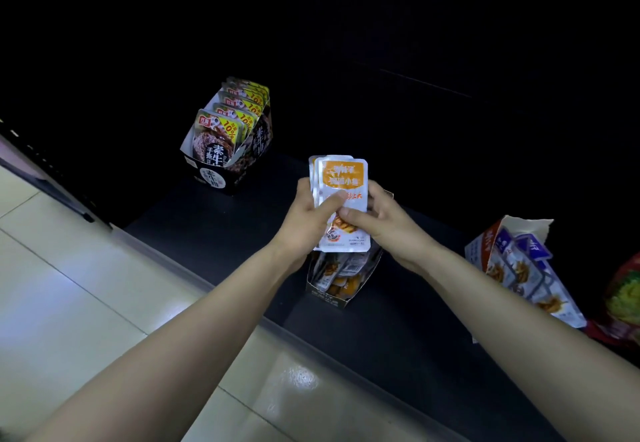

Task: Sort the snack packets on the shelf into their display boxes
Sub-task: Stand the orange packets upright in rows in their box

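Both hands hold a small stack of orange-and-white snack packets [343,182] upright above the dark shelf [214,233]. My left hand [308,220] grips the stack's left edge with the thumb across the front. My right hand [384,223] pinches the front packet from the right. Directly below the stack stands an open display box [341,279] with more orange packets lying in it. A black display box [230,168] at the back left holds a neat row of black-and-yellow packets [221,130].
At the right, a torn white-and-blue display box [519,268] leans over with blue-and-white packets in it. A red-and-green bag [623,299] sits at the far right edge. The shelf's front lip [242,306] runs diagonally above a pale tiled floor [86,285]. The shelf's back is dark.
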Action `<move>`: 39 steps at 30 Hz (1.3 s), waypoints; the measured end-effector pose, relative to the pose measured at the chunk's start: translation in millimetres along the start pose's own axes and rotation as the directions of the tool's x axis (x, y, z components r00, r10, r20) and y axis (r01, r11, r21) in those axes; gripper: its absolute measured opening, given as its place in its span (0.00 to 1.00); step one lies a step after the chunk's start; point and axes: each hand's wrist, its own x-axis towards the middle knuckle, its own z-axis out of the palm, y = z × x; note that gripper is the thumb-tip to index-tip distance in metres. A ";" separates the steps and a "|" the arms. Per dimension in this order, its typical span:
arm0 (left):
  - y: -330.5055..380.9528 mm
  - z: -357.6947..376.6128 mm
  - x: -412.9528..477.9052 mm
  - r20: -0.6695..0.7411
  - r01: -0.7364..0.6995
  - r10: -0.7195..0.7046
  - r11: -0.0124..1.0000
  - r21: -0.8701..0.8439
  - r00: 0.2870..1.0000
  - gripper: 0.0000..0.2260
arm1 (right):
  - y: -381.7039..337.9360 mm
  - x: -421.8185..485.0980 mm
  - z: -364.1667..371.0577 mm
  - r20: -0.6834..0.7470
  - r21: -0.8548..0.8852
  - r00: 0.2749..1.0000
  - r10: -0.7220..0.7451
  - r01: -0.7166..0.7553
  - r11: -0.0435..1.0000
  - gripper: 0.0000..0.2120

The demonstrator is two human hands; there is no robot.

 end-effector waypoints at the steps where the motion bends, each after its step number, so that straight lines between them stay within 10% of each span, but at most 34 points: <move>1: 2.8 1.6 0.8 0.010 0.003 -0.003 1.000 0.005 1.000 0.15 | -2.4 0.0 -2.5 0.013 0.017 1.000 -0.004 0.004 1.000 0.21; 10: 1.6 23.7 10.9 0.143 0.003 -0.009 0.999 0.037 0.990 0.11 | -6.7 -11.6 -26.4 -0.015 0.035 1.000 -0.010 0.011 0.999 0.18; 17: -2.0 2.0 15.8 -0.186 0.091 -0.128 0.976 -0.196 0.974 0.12 | -0.6 -8.3 -37.4 -0.085 -0.234 0.994 -0.071 0.049 0.971 0.11; 22: -3.2 -26.1 9.1 -0.246 0.195 -0.250 0.954 -0.227 0.936 0.10 | 31.0 -12.4 -45.8 0.353 -0.761 0.930 -0.107 0.352 0.545 0.16; 25: -4.5 -28.8 1.3 -0.229 0.228 -0.270 0.954 -0.196 0.935 0.16 | 46.4 -13.1 -45.9 0.379 -0.847 0.920 -0.103 0.389 0.363 0.14; 31: -3.3 -37.2 -11.2 -0.200 0.202 -0.212 0.977 -0.070 0.957 0.16 | 39.6 -9.2 -43.9 0.273 -0.794 0.883 -0.382 0.431 0.429 0.07; 39: 1.7 -45.3 -26.7 -0.239 0.104 -0.079 0.990 0.094 0.968 0.24 | -1.6 -8.0 -45.4 -0.262 -0.330 0.904 -0.338 0.246 0.911 0.07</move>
